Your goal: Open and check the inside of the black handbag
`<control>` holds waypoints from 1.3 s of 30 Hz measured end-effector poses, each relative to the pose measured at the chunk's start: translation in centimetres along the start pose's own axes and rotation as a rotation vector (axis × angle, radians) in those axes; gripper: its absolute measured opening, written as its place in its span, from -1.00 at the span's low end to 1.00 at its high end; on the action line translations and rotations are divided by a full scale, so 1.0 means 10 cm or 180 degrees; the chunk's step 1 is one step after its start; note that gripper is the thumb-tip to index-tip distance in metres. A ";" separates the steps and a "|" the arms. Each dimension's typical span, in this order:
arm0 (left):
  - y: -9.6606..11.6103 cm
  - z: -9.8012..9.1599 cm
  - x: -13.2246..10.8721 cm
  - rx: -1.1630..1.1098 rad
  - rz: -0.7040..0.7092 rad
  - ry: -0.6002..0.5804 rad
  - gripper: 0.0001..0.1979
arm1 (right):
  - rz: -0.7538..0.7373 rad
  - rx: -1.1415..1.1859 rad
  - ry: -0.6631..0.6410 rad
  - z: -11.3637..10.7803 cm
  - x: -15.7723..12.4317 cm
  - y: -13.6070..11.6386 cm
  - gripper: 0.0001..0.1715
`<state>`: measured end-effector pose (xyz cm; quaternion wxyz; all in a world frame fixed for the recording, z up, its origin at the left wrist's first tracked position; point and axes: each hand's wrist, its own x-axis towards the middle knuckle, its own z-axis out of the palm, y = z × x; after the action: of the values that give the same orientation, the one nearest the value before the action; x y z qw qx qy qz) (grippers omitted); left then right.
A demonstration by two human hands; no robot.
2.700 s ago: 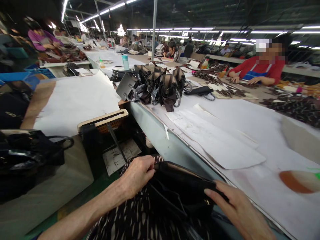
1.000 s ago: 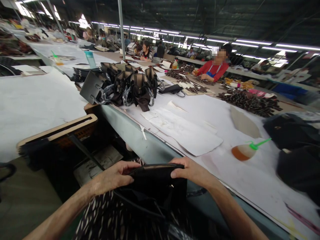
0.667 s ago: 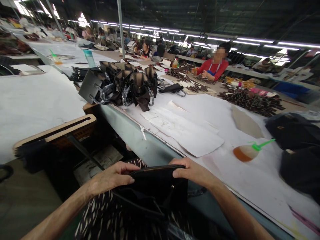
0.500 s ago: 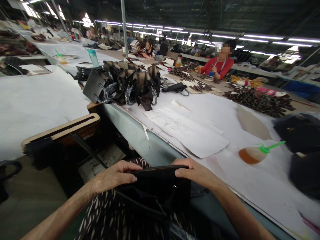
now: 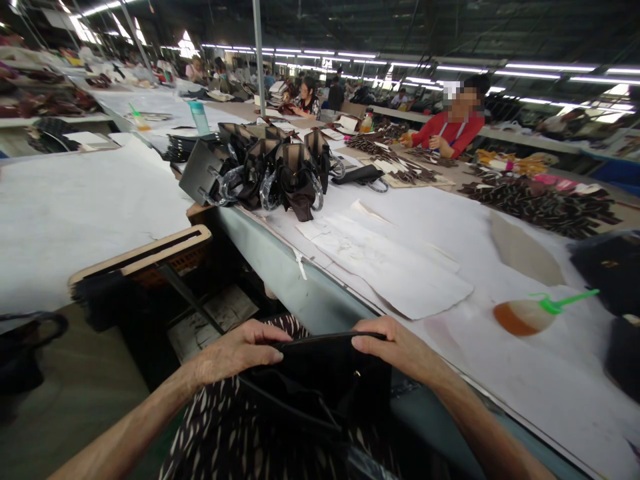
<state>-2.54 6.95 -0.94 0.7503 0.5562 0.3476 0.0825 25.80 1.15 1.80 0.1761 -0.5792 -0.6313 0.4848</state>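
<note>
A black handbag (image 5: 320, 383) lies open on my lap, its dark inside facing up at me. My left hand (image 5: 250, 347) pinches the far rim near its left end, thumb inside and fingers over the edge. At the right end of the same rim, my right hand (image 5: 383, 343) grips in the same way. A small metal stud shows on the inner wall beside the right thumb. Clear plastic wrap covers a strip at the bag's near side, probably a handle. The bag's lower part is lost in shadow.
Several dark handbags (image 5: 295, 177) with wrapped handles stand on the white-covered table (image 5: 450, 340). A squeeze bottle (image 5: 525, 315) with amber liquid lies to the right, near dark bags (image 5: 607, 273). A wooden-edged slotted board (image 5: 143, 257) juts out at left. A co-worker in red (image 5: 453, 133) sits across.
The whole view has shifted slightly, so the table and its things appear a little further right. Both hands keep their hold on the handbag's rim.
</note>
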 end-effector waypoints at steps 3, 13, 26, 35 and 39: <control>-0.03 0.00 0.00 -0.0020 -0.0066 0.0180 -0.70 | -0.0003 0.0032 -0.0078 0.00 0.01 0.01 -0.65; 0.03 0.03 0.02 -0.0026 0.0164 -0.0184 -0.79 | -0.0065 0.0066 -0.0268 -0.05 0.08 0.05 -0.66; 0.06 0.11 0.00 0.0109 0.0237 -0.0117 -0.81 | -0.0513 -0.1667 0.0018 -0.03 0.07 -0.34 -0.71; 0.01 0.12 0.01 -0.0047 0.0276 -0.0147 -0.82 | -0.0232 -0.0453 -0.0726 -0.08 0.23 -0.23 -0.75; -0.03 0.09 0.05 -0.0086 0.0287 -0.0176 -0.78 | -0.0347 -0.1329 -0.0267 -0.03 0.24 -0.27 -0.79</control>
<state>-1.69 6.35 -1.30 0.7626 0.5632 0.3002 0.1054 23.89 3.79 3.28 0.0519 -0.5474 -0.7551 0.3569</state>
